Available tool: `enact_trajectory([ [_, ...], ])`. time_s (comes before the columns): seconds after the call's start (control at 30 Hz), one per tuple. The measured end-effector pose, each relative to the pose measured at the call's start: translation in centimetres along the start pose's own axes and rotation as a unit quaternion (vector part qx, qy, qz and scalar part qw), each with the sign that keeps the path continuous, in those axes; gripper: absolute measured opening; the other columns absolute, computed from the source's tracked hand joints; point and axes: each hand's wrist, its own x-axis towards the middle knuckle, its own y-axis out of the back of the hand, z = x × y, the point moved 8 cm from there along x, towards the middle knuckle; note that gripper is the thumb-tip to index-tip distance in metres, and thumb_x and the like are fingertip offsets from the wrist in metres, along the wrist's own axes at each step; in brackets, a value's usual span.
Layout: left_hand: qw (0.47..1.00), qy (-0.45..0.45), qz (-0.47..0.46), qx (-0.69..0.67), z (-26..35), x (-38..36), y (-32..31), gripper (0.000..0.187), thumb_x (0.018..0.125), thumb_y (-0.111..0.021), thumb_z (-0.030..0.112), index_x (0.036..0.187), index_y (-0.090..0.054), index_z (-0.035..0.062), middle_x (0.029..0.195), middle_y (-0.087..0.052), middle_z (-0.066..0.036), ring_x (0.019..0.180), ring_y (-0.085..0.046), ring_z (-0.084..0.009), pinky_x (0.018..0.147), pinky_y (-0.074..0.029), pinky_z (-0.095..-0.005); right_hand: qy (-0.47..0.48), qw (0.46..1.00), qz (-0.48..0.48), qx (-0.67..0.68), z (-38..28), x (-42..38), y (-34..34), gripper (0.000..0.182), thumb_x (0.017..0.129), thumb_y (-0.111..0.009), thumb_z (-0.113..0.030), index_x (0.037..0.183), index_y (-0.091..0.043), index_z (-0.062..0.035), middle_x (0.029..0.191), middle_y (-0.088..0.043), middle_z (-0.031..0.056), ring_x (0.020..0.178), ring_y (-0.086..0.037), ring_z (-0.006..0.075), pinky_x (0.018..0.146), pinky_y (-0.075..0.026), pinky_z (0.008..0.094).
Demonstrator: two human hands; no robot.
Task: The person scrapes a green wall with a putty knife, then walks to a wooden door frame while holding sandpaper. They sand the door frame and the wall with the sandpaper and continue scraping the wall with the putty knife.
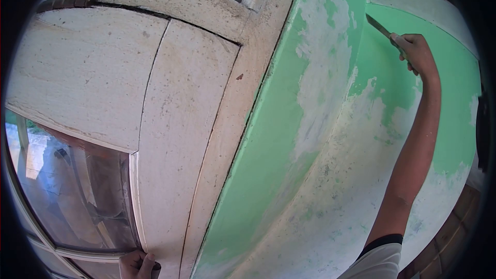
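My right hand (415, 54) is raised at the upper right, its fingers wrapped round a long flat blade tool (380, 26). The tool's tip points up and left, at the green wall (387, 57) near the inner corner. Below it the green paint is patchy, with bare whitish plaster (361, 139) showing. My left hand (139, 265) is low at the bottom left, fingers curled at the edge of the white window frame (135, 201); what they grip, if anything, is hidden.
A whitish, speckled wooden door panel (181, 108) fills the left, with glass panes (77, 191) below. A pale beam (418, 0) crosses the top right. Brown tiles (449, 227) show at the lower right. A dark object stands at the right edge.
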Motion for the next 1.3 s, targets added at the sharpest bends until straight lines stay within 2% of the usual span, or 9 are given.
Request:
enact_trajectory([
  [0.1,0.997,0.061,-0.022,-0.040,-1.3,-0.2,-0.5,0.034,0.092,-0.056,0.014,0.061,-0.051,0.0035,0.052,-0.042,0.003,0.046,-0.035,-0.0041,0.040,-0.026,-0.0216,0.008,0.999,-0.040,-0.005,-2.0,1.5,-7.2,0.041,0.082,-0.062,-0.037,0.070,-0.058,0.0009,0.057,-0.055,0.0089,0.038,-0.046,0.0155,0.034,-0.035,0.0316],
  [0.17,0.998,0.031,0.016,-0.044,-1.7,-0.2,-0.3,0.034,0.093,-0.056,0.014,0.061,-0.049,0.0042,0.053,-0.042,0.003,0.046,-0.035,-0.0036,0.041,-0.027,-0.0211,0.031,0.996,0.026,-0.080,-2.8,1.3,-6.7,0.041,0.082,-0.063,-0.037,0.070,-0.057,0.0018,0.057,-0.055,0.0101,0.040,-0.048,0.0160,0.036,-0.037,0.0326],
  [0.37,0.996,0.072,0.003,-0.048,-3.0,-0.3,-0.4,0.032,0.093,-0.056,0.013,0.062,-0.049,0.0040,0.054,-0.042,0.003,0.047,-0.033,-0.0031,0.041,-0.027,-0.0207,-0.023,0.995,-0.020,-0.092,2.5,1.2,-4.0,0.039,0.086,-0.059,-0.037,0.077,-0.062,0.0011,0.053,-0.051,0.0047,0.035,-0.044,0.0123,0.031,-0.032,0.0291],
  [0.6,0.999,0.032,-0.012,-0.012,-1.2,-0.3,-0.3,0.028,0.091,-0.058,0.015,0.066,-0.053,0.0044,0.057,-0.046,0.003,0.048,-0.036,-0.0052,0.042,-0.031,-0.0223,-0.012,0.999,-0.001,-0.031,0.2,-1.1,-0.1,0.040,0.083,-0.063,-0.037,0.079,-0.064,0.0023,0.052,-0.053,0.0064,0.037,-0.046,0.0143,0.033,-0.035,0.0300],
  [0.67,0.999,0.028,0.013,-0.007,-0.9,-0.1,-0.1,0.030,0.087,-0.058,0.013,0.060,-0.054,-0.0017,0.053,-0.053,-0.002,0.049,-0.046,-0.0049,0.045,-0.034,-0.0231,-0.036,0.999,-0.032,-0.010,-0.1,-0.8,-0.2,0.040,0.083,-0.063,-0.037,0.079,-0.064,0.0027,0.054,-0.054,0.0072,0.037,-0.046,0.0150,0.034,-0.036,0.0308],
  [0.97,0.999,0.032,0.021,0.033,-0.3,-0.2,0.0,0.031,0.086,-0.058,0.014,0.061,-0.055,-0.0027,0.052,-0.053,-0.003,0.049,-0.046,-0.0045,0.044,-0.034,-0.0238,-0.064,0.998,-0.001,-0.016,2.1,2.1,-4.2,0.040,0.083,-0.063,-0.040,0.079,-0.064,-0.0005,0.058,-0.058,0.0101,0.041,-0.051,0.0178,0.042,-0.043,0.0331],
  [1.17,0.999,0.013,0.017,0.040,-0.2,-0.2,0.0,0.031,0.086,-0.058,0.015,0.061,-0.055,-0.0034,0.053,-0.053,-0.003,0.051,-0.046,-0.0055,0.047,-0.035,-0.0248,0.046,0.991,0.116,0.053,1.8,-8.4,-4.3,0.034,0.086,-0.061,-0.034,0.094,-0.067,-0.0009,0.062,-0.058,0.0109,0.060,-0.058,0.0177,0.060,-0.046,0.0336],
  [1.27,0.997,0.019,0.012,0.073,0.4,-0.3,0.1,0.031,0.086,-0.059,0.015,0.062,-0.057,-0.0035,0.053,-0.054,-0.004,0.052,-0.047,-0.0059,0.048,-0.035,-0.0252,0.014,0.959,0.059,0.278,0.9,-20.1,-8.1,0.023,0.088,-0.059,-0.019,0.103,-0.066,-0.0027,0.066,-0.059,0.0056,0.053,-0.048,0.0083,0.051,-0.039,0.0245],
  [1.3,0.997,0.018,0.012,0.074,0.4,-0.4,0.2,0.031,0.086,-0.059,0.015,0.062,-0.057,-0.0035,0.053,-0.054,-0.004,0.052,-0.047,-0.0059,0.048,-0.035,-0.0252,-0.098,0.939,-0.017,0.329,1.4,-24.6,-10.6,0.021,0.089,-0.058,-0.015,0.104,-0.065,-0.0028,0.069,-0.061,0.0032,0.055,-0.050,0.0057,0.048,-0.039,0.0211],
])
